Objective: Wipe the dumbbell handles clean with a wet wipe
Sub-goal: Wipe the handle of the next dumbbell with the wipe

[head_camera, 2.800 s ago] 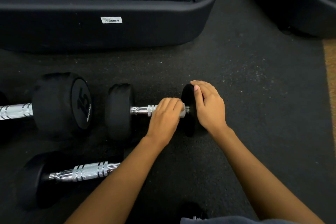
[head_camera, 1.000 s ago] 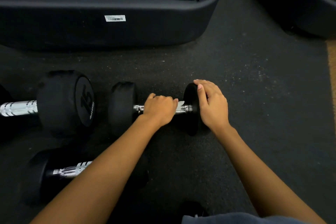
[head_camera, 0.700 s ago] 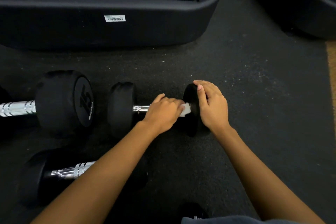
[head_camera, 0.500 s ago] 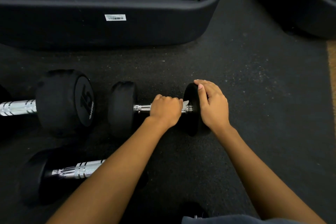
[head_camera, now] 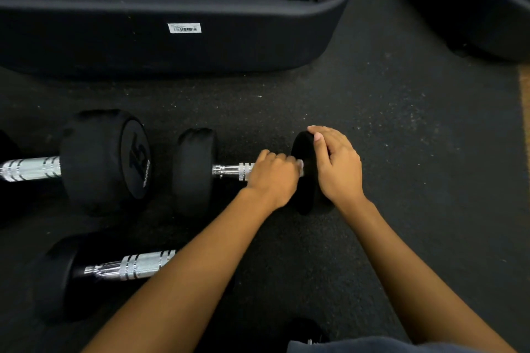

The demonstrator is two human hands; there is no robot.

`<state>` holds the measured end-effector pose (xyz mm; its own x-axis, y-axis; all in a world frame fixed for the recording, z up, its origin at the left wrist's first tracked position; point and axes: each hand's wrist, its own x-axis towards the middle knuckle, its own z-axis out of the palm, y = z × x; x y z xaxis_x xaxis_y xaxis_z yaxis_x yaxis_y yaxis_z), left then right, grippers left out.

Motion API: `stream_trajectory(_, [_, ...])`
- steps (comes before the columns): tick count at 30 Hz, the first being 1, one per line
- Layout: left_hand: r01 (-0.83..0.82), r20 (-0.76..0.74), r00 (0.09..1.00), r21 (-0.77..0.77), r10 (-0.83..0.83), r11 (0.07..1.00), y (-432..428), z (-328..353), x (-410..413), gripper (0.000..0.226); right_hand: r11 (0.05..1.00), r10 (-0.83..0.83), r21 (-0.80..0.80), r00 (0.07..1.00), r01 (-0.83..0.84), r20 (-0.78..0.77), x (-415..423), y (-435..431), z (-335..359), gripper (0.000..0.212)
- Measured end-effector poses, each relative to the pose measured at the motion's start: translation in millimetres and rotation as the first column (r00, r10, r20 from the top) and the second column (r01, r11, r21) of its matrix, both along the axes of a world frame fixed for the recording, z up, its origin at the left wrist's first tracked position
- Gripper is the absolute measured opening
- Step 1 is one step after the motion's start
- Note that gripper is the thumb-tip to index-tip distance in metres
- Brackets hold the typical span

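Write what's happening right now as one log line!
step: wiping | left hand: grips wet wipe around dumbbell handle, near right end | right hand: holds dumbbell head

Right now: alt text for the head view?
A left hand grips a wet wipe round the chrome handle of a small dumbbell on the floor; the right hand holds its right end weight. A larger dumbbell and a third dumbbell lie left of it.
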<state>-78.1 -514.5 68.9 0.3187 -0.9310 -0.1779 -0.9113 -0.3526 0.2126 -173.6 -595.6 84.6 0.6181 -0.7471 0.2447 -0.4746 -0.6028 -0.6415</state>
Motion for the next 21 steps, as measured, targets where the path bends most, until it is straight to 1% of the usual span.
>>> stream_trajectory(2, [0.018, -0.03, 0.999, -0.051, -0.019, 0.999, 8, -6, 5, 0.035, 1.0, 0.002, 0.0, 1.0, -0.002, 0.007, -1, 0, 0, 0.037])
stream_trajectory(5, [-0.034, -0.037, 0.999, 0.024, 0.035, 0.999, 7, -4, 18, 0.039, 1.0, 0.003, -0.005, 1.0, -0.003, 0.007, -1, 1, 1, 0.037])
stream_trajectory(7, [-0.075, -0.003, 0.997, 0.045, 0.075, 0.996, 1, 0, 11, 0.037, 1.0, -0.001, -0.007, 1.0, 0.001, 0.0, -1, 1, 0, 0.038])
stream_trajectory(8, [-0.087, 0.017, 0.996, 0.019, 0.087, 0.996, 1, 1, 4, 0.036, 1.0, -0.002, -0.003, 1.0, 0.002, -0.001, -1, 1, 1, 0.038])
stream_trajectory(10, [-0.066, 0.022, 0.997, -0.081, 0.068, 0.994, 4, -3, -8, 0.03, 1.0, 0.0, 0.003, 1.0, 0.0, -0.002, -1, 1, 0, 0.038])
stream_trajectory(12, [-0.037, -0.035, 0.999, -0.191, 0.031, 0.981, 12, -12, -10, 0.029, 1.0, 0.004, 0.007, 1.0, -0.004, 0.002, -1, 0, 0, 0.037])
stream_trajectory(14, [-0.068, -0.133, 0.991, -0.277, 0.032, 0.958, 20, -12, -2, 0.031, 1.0, 0.008, 0.009, 1.0, -0.008, 0.007, -1, 1, 0, 0.037])
stream_trajectory(15, [-0.068, -0.15, 0.989, -0.32, 0.021, 0.945, 22, -12, 2, 0.031, 1.0, 0.007, 0.008, 1.0, -0.007, 0.008, -2, 1, 0, 0.037])
stream_trajectory(17, [-0.041, -0.114, 0.993, -0.378, -0.002, 0.925, 22, -11, 2, 0.032, 1.0, 0.001, 0.002, 1.0, -0.001, 0.009, -2, 2, 1, 0.037])
stream_trajectory(21, [-0.04, -0.034, 0.999, -0.399, 0.028, 0.916, 14, -10, -10, 0.037, 1.0, -0.001, -0.001, 1.0, 0.001, 0.01, -1, 1, 1, 0.036])
